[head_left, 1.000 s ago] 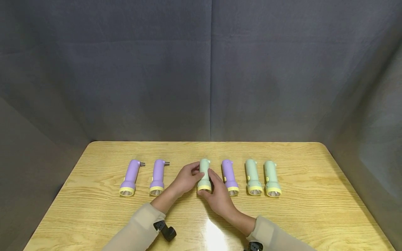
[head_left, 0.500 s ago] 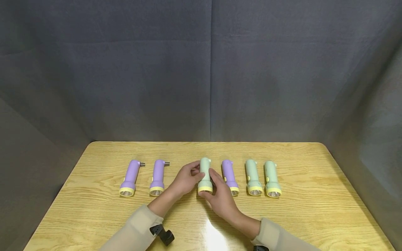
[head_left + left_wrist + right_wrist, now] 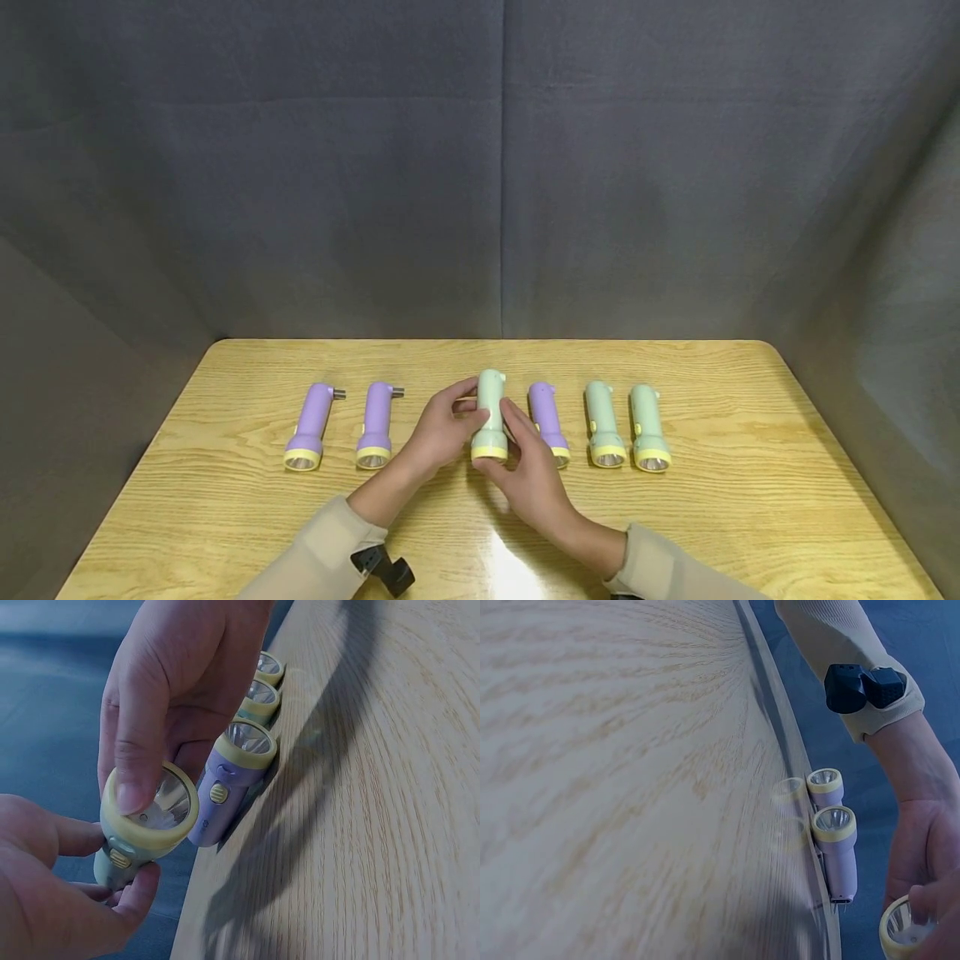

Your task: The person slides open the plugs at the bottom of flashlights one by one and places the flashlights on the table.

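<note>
Both hands hold a pale green flashlight (image 3: pixel 491 408) with a yellow rim at mid-table, its lens facing me. My left hand (image 3: pixel 446 425) grips the body, thumb on one side and fingers on the other, beside the yellow switch (image 3: pixel 120 859). With its thumb pressed on the lens, my right hand (image 3: pixel 528 479) holds the head end, the other fingers along the right side. The left wrist view shows the flashlight raised above the table. Close to the right hand lies a purple flashlight (image 3: pixel 546 408), its head partly covered by that hand in the head view.
Two purple flashlights (image 3: pixel 313 417) with metal plug prongs (image 3: pixel 398 392) folded out lie on the left. Two green flashlights (image 3: pixel 602 412) lie at the right, in the same row on the wooden table (image 3: pixel 750 517). Grey curtains (image 3: pixel 480 208) surround the table.
The held green flashlight has risen a little and looks slightly larger, both hands keeping hold of it. The flashlights in the row have not moved.
</note>
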Demonstrator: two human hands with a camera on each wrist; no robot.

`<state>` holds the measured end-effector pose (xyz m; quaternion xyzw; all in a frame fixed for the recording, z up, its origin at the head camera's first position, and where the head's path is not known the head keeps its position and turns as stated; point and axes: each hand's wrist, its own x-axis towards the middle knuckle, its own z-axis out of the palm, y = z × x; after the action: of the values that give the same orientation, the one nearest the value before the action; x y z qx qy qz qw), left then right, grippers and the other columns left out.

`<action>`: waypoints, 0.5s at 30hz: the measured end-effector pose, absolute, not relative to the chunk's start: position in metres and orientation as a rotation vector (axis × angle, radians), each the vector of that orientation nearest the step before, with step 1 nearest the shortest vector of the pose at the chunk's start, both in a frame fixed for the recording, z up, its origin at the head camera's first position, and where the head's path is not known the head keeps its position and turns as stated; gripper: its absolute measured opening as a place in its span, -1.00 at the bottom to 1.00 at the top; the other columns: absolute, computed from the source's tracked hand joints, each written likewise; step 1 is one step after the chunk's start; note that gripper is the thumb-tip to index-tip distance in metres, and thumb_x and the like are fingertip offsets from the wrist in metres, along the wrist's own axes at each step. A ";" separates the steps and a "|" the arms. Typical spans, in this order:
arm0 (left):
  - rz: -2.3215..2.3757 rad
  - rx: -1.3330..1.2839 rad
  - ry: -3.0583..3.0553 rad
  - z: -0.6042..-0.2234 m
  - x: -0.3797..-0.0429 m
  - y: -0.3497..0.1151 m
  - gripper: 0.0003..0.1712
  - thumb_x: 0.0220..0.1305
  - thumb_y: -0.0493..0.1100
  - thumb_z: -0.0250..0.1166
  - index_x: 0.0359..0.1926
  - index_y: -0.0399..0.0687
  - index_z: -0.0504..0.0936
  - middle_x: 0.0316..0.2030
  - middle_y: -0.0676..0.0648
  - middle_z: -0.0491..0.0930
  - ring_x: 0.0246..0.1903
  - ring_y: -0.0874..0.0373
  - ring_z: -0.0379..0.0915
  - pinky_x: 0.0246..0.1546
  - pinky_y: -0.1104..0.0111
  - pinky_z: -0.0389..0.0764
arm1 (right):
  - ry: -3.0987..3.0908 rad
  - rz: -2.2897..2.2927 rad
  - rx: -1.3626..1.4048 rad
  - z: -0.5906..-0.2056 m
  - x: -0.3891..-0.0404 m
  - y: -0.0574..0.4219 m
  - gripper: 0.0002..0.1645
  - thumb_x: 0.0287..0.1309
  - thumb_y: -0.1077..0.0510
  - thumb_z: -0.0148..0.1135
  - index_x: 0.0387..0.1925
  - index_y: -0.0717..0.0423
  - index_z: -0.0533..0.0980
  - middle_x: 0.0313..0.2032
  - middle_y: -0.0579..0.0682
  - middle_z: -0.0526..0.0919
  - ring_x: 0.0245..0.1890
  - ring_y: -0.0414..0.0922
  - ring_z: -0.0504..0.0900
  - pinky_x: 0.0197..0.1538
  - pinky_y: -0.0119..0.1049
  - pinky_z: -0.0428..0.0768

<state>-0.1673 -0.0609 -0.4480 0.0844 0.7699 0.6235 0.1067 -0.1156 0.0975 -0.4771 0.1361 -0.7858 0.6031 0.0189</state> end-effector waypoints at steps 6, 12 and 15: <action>1.875 0.259 2.253 -0.447 -0.165 -0.062 -0.41 0.44 -0.39 0.21 0.44 -0.34 0.33 0.25 -0.34 0.47 0.20 -0.20 0.45 0.03 0.16 0.67 | -2.402 1.935 0.486 -0.476 -0.114 0.101 -0.07 0.27 0.41 0.28 0.54 0.37 0.03 0.55 0.28 0.00 0.51 0.13 0.14 0.37 -0.25 0.38; 1.936 0.277 2.227 -0.446 -0.163 -0.063 -0.39 0.43 -0.40 0.22 0.44 -0.37 0.31 0.24 -0.31 0.48 0.21 -0.21 0.44 0.03 0.17 0.67 | -2.307 2.006 0.512 -0.474 -0.115 0.105 -0.18 0.24 0.48 0.06 0.52 0.35 0.11 0.53 0.27 0.07 0.52 0.16 0.11 0.41 -0.16 0.34; 1.954 0.276 2.219 -0.445 -0.162 -0.064 -0.36 0.42 -0.40 0.23 0.46 -0.37 0.29 0.26 -0.29 0.47 0.22 -0.20 0.43 0.07 0.17 0.65 | -2.266 2.035 0.520 -0.473 -0.116 0.106 -0.22 0.25 0.49 0.04 0.51 0.32 0.16 0.52 0.22 0.13 0.52 0.14 0.15 0.41 -0.16 0.35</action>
<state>-0.1620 -0.0637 -0.4449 0.0926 0.7444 0.6557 0.0858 -0.1159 0.1059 -0.4733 0.1682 -0.7332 0.6584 0.0261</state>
